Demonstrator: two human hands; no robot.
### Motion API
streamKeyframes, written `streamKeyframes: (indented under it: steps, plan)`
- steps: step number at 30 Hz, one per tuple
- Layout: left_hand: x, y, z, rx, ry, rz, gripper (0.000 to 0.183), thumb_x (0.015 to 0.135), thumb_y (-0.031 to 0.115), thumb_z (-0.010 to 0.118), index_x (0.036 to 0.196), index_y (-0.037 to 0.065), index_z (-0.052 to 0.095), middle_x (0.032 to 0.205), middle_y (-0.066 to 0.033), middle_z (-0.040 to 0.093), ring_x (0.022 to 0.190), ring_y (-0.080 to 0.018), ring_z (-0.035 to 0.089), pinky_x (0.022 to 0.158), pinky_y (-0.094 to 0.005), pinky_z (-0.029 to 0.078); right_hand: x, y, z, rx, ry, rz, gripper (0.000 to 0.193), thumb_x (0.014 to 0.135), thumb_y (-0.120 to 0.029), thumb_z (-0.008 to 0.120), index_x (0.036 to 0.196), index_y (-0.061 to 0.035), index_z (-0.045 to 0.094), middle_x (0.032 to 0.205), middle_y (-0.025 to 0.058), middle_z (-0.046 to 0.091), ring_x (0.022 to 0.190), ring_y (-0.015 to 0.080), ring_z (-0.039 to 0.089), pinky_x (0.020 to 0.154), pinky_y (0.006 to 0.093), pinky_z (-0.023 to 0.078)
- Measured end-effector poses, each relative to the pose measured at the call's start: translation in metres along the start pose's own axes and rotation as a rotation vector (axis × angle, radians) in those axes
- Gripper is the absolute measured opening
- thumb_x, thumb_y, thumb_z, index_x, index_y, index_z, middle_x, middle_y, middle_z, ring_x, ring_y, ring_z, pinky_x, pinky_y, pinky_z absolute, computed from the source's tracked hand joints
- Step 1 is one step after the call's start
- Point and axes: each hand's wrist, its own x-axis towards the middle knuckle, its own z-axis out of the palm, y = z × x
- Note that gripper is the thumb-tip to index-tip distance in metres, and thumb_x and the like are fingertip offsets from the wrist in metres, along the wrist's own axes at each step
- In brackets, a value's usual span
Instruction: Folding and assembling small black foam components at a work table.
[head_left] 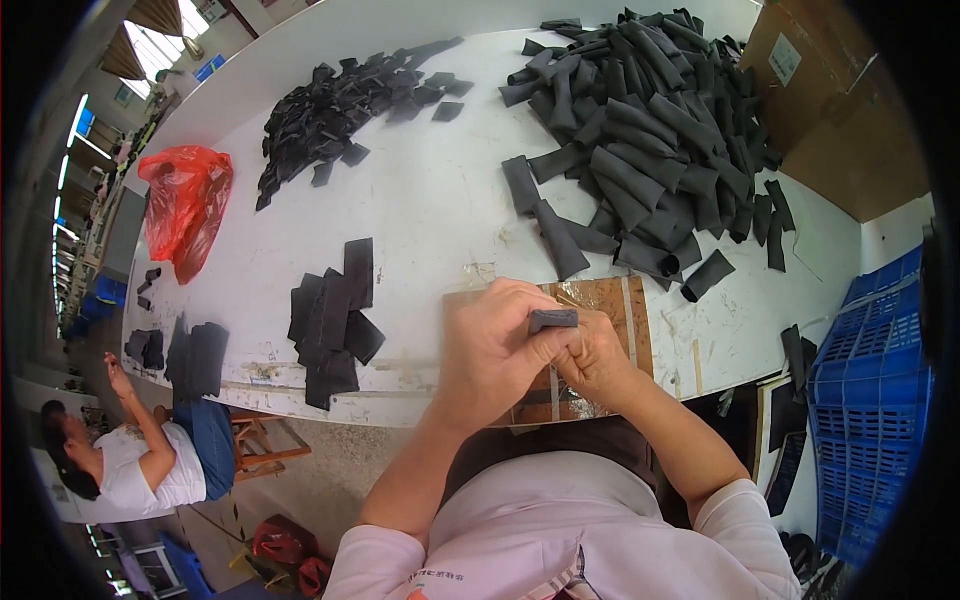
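Note:
Both of my hands are together over a brown taped board (635, 325) at the table's near edge. Between them is a dark grey sleeve-like piece (553, 319), its flattened end showing above my thumbs. My left hand (490, 340) closes on it from the left, and my right hand (598, 360) grips it from the right. The rest of the piece is hidden by my fingers. Just beyond the board lies a large heap of dark grey tubes (640, 150). To the left of my hands is a small stack of flat black pieces (328, 320).
A pile of small black pieces (325, 110) lies at the far left of the white table (430, 190), near a red plastic bag (188, 210). A cardboard box (840, 110) stands far right, above a blue crate (870, 410). Another person (160, 450) sits at left.

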Motion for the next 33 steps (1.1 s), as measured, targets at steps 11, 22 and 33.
streamKeyframes:
  steps: [11, 22, 33]
  plan:
    - [-0.011, 0.02, 0.001, -0.928, 0.438, 0.049, 0.012, 0.082, 0.016, 0.056, 0.086, 0.004, 0.055, 0.083, -0.0064, 0.053, 0.089, -0.0214, 0.045, 0.081, -0.0343, 0.038, 0.042, -0.052, -0.046, -0.2, -0.306, 0.122, 0.018, 0.075, -0.017, 0.06, 0.068, -0.0025, 0.054, 0.059, 0.0109, 0.048, 0.055, 0.0285, 0.049, 0.049, 0.0365, 0.04]
    - [-0.018, -0.003, 0.0, -0.77, 0.465, -0.028, 0.014, 0.083, 0.015, 0.054, 0.085, 0.002, 0.055, 0.079, -0.008, 0.054, 0.083, -0.021, 0.047, 0.08, -0.0348, 0.038, 0.025, -0.036, -0.025, -0.175, -0.309, 0.144, 0.026, 0.072, -0.019, 0.063, 0.061, -0.0003, 0.049, 0.059, 0.0135, 0.051, 0.055, 0.0298, 0.051, 0.047, 0.038, 0.04]
    - [-0.009, -0.136, -0.135, 0.957, 0.92, -0.436, 0.03, 0.074, 0.011, 0.056, 0.099, -0.003, 0.049, 0.099, -0.0181, 0.053, 0.088, -0.0303, 0.053, 0.074, -0.0389, 0.043, 0.088, -0.019, -0.079, 0.688, 0.486, 0.533, 0.043, 0.091, -0.038, 0.036, 0.088, 0.0015, 0.053, 0.054, 0.0009, 0.043, 0.051, 0.0084, 0.042, 0.051, 0.0203, 0.034]
